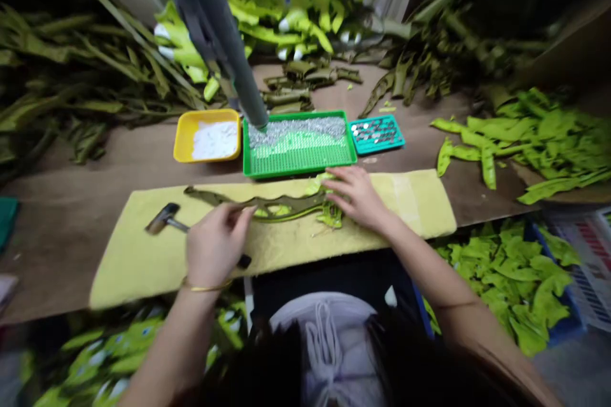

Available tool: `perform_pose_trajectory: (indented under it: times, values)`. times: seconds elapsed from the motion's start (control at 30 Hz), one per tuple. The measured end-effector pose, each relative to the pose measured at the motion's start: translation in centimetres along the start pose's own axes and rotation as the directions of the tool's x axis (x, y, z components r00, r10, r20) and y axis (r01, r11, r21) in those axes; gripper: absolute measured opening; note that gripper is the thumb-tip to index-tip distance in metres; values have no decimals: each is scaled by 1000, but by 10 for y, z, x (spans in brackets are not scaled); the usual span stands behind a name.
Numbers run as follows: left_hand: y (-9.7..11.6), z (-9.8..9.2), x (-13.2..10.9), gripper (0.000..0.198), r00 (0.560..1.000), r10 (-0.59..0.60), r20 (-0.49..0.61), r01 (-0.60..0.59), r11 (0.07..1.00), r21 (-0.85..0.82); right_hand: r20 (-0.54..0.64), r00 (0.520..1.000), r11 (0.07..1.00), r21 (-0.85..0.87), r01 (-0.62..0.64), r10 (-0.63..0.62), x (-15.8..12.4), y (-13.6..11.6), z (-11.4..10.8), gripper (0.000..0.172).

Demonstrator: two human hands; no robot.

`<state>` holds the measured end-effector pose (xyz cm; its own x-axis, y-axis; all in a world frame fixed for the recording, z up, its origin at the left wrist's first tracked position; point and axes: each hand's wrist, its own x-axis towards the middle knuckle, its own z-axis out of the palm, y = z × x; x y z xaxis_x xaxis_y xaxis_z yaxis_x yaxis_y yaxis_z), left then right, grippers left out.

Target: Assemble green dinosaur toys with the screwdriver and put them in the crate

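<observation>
A long, wavy-edged olive-green strip [291,205] lies across the yellow pad, with bright green parts against it. My left hand [212,245] is closed, thumb and fingers pinched at the strip's left portion. Under that hand lies a hammer [165,217], its head to the left and its handle end showing to the right. My right hand [356,194] has its fingers stretched out over a bright green piece [331,213] at the strip's right end. What its fingertips touch is partly covered.
Behind the yellow pad [286,241] stand a yellow tray [179,140] of white bits, a green tray [300,170] of small silver pieces and a teal tray [382,150] of round metal pieces. A grey tool [224,44] hangs above. Bright green pieces [539,140] lie right.
</observation>
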<state>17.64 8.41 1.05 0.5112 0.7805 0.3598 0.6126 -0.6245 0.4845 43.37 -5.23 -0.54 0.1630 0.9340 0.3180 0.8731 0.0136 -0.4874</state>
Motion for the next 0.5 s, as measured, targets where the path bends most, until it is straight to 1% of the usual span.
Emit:
perform_pose_trajectory:
  times: [0.03, 0.07, 0.1, 0.13, 0.17, 0.23, 0.27, 0.33, 0.37, 0.4, 0.43, 0.47, 0.5]
  values:
    - [14, 2, -2, 21, 995, 93, 29, -92, 995, -40, -89, 996, 999, 48, -12, 17, -4, -1, -3, 28]
    - [29, 6, -4, 22, 978, 180, 106, -170, 980, -103, -189, 980, 994, 102, -39, 58, -8, -1, -5, 26]
    - [43, 13, -5, 20, 950, 278, 145, -251, 951, -179, -275, 953, 984, 160, -83, 125, -14, -1, -6, 24]
    - [55, 20, -7, 18, 919, 357, 166, -314, 919, -237, -326, 922, 966, 217, -140, 207, -21, 0, -6, 22]
    - [65, 28, -8, 20, 885, 419, 203, -359, 892, -274, -346, 894, 943, 269, -198, 286, -29, -1, -5, 21]
    - [77, 42, -12, 26, 823, 497, 274, -423, 859, -287, -329, 856, 895, 343, -287, 400, -44, -4, -1, 20]
    - [80, 48, -13, 28, 793, 517, 323, -446, 853, -271, -315, 848, 880, 364, -306, 426, -51, -6, 1, 19]
    - [83, 57, -16, 21, 743, 534, 403, -477, 845, -241, -320, 854, 887, 358, -292, 410, -63, -13, 4, 18]
    - [83, 60, -16, 18, 734, 533, 421, -472, 846, -248, -337, 862, 904, 336, -266, 379, -67, -16, 6, 18]
    - [82, 62, -16, 19, 743, 521, 420, -441, 853, -279, -356, 869, 921, 310, -238, 344, -70, -20, 7, 18]
    - [82, 64, -15, 20, 772, 490, 406, -375, 866, -331, -375, 874, 935, 289, -208, 310, -73, -24, 9, 20]
    - [83, 64, -13, 18, 813, 432, 391, -272, 875, -400, -385, 881, 947, 264, -182, 277, -73, -28, 11, 23]
    - [83, 65, -10, 15, 853, 347, 391, -135, 869, -476, -384, 890, 959, 231, -165, 246, -73, -32, 14, 29]
